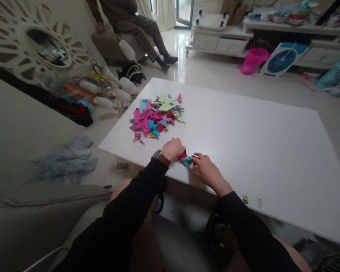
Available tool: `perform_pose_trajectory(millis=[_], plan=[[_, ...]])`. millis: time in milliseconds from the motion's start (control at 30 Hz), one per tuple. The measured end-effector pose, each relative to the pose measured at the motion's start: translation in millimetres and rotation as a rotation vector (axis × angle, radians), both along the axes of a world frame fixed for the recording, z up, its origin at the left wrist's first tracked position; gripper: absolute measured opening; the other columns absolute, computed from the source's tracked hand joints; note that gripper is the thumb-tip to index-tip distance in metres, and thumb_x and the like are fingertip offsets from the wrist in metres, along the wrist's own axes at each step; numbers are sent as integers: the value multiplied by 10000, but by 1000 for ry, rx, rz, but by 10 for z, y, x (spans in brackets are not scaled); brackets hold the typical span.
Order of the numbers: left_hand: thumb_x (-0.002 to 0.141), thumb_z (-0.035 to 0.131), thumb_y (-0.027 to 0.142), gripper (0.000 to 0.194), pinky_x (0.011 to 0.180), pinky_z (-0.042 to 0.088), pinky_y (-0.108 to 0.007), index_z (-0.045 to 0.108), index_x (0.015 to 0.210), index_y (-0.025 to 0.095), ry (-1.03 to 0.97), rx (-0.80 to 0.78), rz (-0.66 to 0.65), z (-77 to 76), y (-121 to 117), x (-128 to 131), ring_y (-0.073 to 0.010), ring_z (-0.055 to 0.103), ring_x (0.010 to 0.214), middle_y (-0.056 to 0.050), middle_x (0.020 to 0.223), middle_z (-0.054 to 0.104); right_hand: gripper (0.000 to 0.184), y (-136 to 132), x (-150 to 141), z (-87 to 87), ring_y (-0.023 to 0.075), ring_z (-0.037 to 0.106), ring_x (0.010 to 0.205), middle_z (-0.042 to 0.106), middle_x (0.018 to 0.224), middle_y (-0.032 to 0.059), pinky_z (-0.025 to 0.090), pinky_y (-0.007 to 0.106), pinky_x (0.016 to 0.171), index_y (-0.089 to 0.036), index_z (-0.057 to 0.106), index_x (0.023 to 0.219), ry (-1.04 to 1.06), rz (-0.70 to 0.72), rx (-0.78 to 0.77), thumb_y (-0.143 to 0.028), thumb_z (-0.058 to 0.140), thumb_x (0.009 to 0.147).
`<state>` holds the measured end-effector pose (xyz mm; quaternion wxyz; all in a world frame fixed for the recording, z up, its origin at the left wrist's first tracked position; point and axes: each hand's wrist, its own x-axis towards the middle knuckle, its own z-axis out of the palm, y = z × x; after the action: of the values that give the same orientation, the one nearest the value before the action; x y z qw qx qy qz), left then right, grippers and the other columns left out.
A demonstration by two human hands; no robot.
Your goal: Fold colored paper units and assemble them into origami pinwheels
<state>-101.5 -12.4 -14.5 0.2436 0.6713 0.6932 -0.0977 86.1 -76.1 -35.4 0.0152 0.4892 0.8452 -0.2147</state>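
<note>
Near the front edge of the white table [257, 143], my left hand [172, 149] bends over a red folded paper piece [183, 154], its fingers closed at the piece's left side. A small teal folded paper piece [186, 161] lies just in front of it, between my hands. From the right, my right hand [208, 170] curls its fingers around another red folded bit [196, 156], with the fingertips close to the teal piece. Beyond my left hand spreads a pile of origami paper cranes [155, 117] in pink, pale green, blue, purple and red. My fingers partly hide the red pieces.
A lamp with several white shades [129, 86] stands beyond the table's left edge. A person [136, 30] sits on a sofa at the back. Across the floor are a pink basket [254, 61], a blue-and-white fan [283, 59] and a low white cabinet [219, 43].
</note>
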Motion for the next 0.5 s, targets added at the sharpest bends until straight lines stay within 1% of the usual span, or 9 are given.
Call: perform_pose_trajectory(millis=[67, 167, 267, 400, 500], plan=[[950, 477, 335, 497, 1020, 496, -364, 588, 1339, 47, 35, 25, 82, 9, -9, -105, -321, 625, 1256, -264, 1384, 593, 432, -3, 0, -5, 307, 514, 1234, 540, 1446, 143, 482, 427, 1023, -187, 651, 1279, 1, 3, 10, -128, 627, 851], [935, 508, 397, 560, 1056, 466, -385, 577, 1361, 40, 84, 36, 190, 8, -23, -265, -353, 542, 1343, -282, 1458, 518, 377, -13, -4, -19, 309, 522, 1180, 579, 1345, 148, 506, 420, 966, -190, 676, 1222, 2, 13, 33, -148, 639, 849], [915, 531, 424, 633, 1061, 455, -403, 560, 1389, 6, 133, 42, 265, -25, -28, -386, -387, 477, 1395, -313, 1512, 457, 322, -23, -9, -30, 322, 493, 1197, 588, 1309, 151, 508, 430, 948, -200, 702, 1163, 17, 28, 77, -167, 661, 845], [905, 534, 438, 683, 1095, 423, -439, 565, 1392, -39, 193, 24, 259, -116, 3, -487, -427, 440, 1427, -347, 1537, 431, 255, -21, -11, -35, 338, 450, 1248, 580, 1337, 160, 496, 429, 949, -190, 729, 1101, 33, 37, 106, -185, 671, 852], [916, 503, 450, 675, 1120, 400, -452, 586, 1387, -25, 195, -16, 236, -200, 52, -560, -436, 400, 1465, -335, 1497, 493, 201, -14, -11, -31, 330, 445, 1250, 598, 1310, 153, 484, 420, 947, -195, 745, 1066, 24, 51, 108, -220, 658, 887]])
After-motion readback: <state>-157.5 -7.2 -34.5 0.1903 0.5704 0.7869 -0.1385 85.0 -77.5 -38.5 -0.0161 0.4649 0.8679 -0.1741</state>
